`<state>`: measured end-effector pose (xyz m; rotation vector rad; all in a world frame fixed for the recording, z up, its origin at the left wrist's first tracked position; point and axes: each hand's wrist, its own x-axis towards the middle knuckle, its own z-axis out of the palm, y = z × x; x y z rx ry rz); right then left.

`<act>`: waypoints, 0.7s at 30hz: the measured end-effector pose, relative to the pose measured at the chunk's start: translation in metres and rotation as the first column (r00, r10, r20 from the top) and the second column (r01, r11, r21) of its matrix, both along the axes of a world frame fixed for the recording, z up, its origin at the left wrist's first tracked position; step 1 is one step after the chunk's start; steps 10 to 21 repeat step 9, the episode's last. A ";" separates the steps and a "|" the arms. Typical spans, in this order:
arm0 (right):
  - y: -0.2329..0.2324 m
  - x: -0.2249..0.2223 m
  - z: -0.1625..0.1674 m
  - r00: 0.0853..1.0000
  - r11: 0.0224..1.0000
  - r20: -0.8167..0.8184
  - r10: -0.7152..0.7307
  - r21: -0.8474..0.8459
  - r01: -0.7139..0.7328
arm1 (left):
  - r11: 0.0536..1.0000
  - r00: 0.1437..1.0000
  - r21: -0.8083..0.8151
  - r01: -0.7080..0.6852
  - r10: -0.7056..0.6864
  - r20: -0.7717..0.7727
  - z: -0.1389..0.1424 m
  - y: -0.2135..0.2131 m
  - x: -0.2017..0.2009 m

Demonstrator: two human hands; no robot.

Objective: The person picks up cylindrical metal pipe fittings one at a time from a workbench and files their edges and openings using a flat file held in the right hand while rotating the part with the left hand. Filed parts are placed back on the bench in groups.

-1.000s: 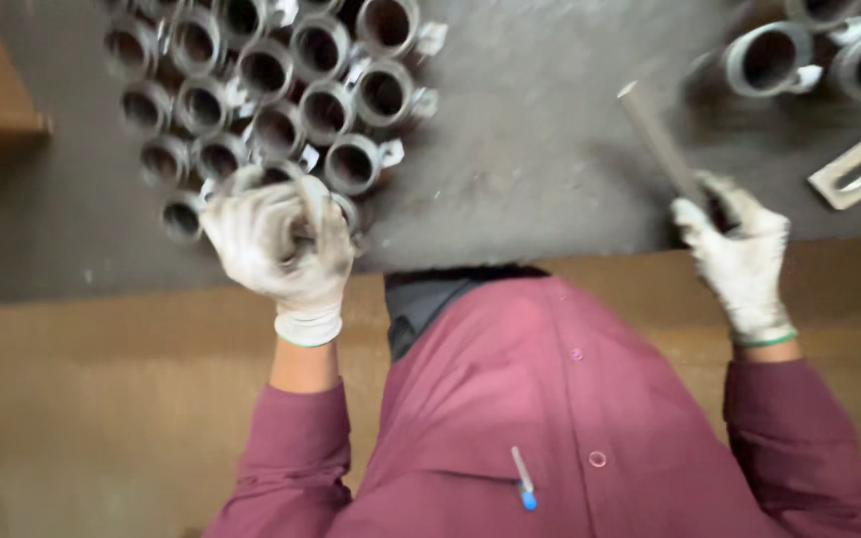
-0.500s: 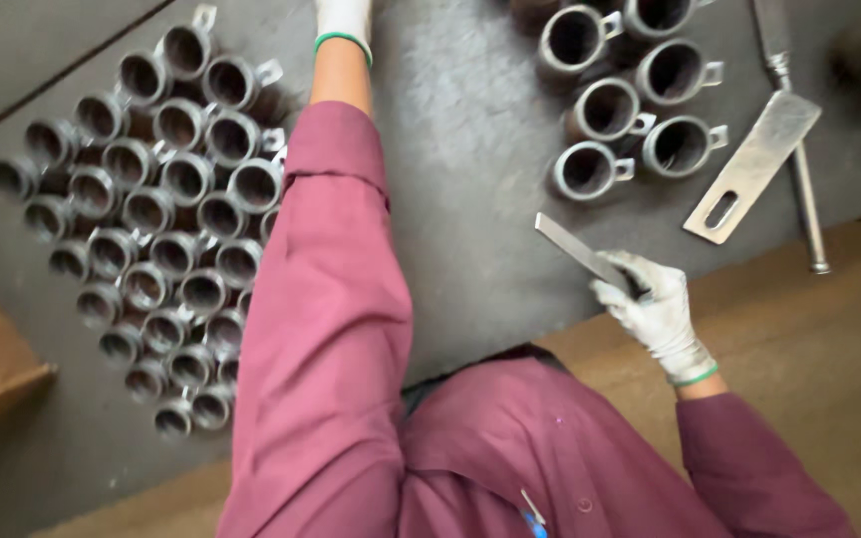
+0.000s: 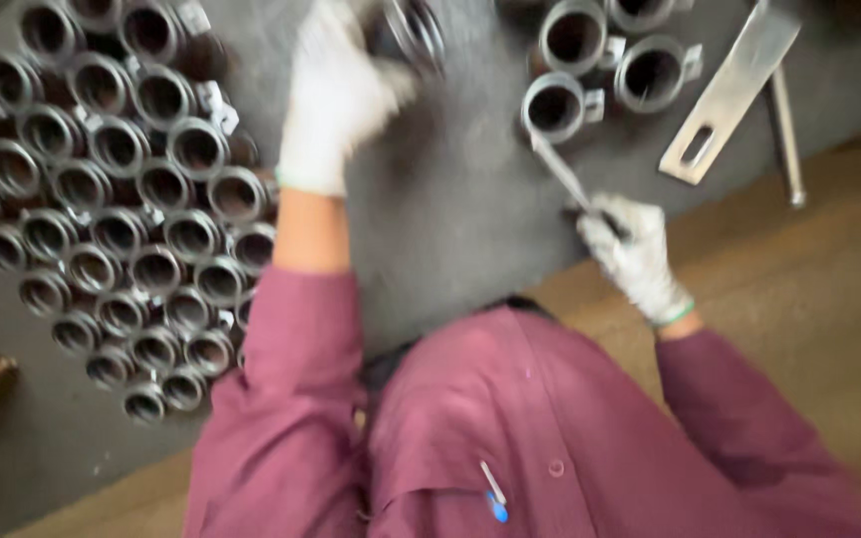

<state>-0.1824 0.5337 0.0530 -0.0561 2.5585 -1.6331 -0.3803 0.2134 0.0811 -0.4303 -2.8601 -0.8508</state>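
A gloved left hand point(image 3: 336, 95) closes around a metal ring fitting point(image 3: 413, 30) at 12 o'clock, blurred by motion, while the gloved right hand point(image 3: 635, 249) at 3 o'clock grips a thin flat metal tool point(image 3: 560, 171), its tip just beside a small cluster of three fittings point(image 3: 605, 62). Both work over a dark grey mat point(image 3: 470, 189) bordered by a tan wooden edge point(image 3: 829, 259) at 4 o'clock. Rows of identical fittings point(image 3: 122, 219) crowd 9 to 11 o'clock; bare mat lies between the groups. A slotted metal plate point(image 3: 729, 95) and a rod point(image 3: 784, 134) lie at 2 o'clock.
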 end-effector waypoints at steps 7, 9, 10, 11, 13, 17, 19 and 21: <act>0.001 0.029 -0.017 0.995 0.985 0.099 -0.032 -0.166 0.048 | 0.982 0.877 -0.096 0.160 -0.097 0.470 0.019 0.024 0.195; -0.006 0.035 -0.018 0.998 0.988 0.058 -0.007 -0.152 0.016 | 0.981 0.896 -0.141 0.137 -0.062 0.440 0.019 0.022 0.204; -0.006 0.035 -0.018 0.998 0.988 0.058 -0.007 -0.152 0.016 | 0.981 0.896 -0.141 0.137 -0.062 0.440 0.019 0.022 0.204; -0.006 0.035 -0.018 0.998 0.988 0.058 -0.007 -0.152 0.016 | 0.981 0.896 -0.141 0.137 -0.062 0.440 0.019 0.022 0.204; -0.006 0.035 -0.018 0.998 0.988 0.058 -0.007 -0.152 0.016 | 0.981 0.896 -0.141 0.137 -0.062 0.440 0.019 0.022 0.204; -0.006 0.035 -0.018 0.998 0.988 0.058 -0.007 -0.152 0.016 | 0.981 0.896 -0.141 0.137 -0.062 0.440 0.019 0.022 0.204; -0.006 0.035 -0.018 0.998 0.988 0.058 -0.007 -0.152 0.016 | 0.981 0.896 -0.141 0.137 -0.062 0.440 0.019 0.022 0.204; -0.006 0.035 -0.018 0.998 0.988 0.058 -0.007 -0.152 0.016 | 0.981 0.896 -0.141 0.137 -0.062 0.440 0.019 0.022 0.204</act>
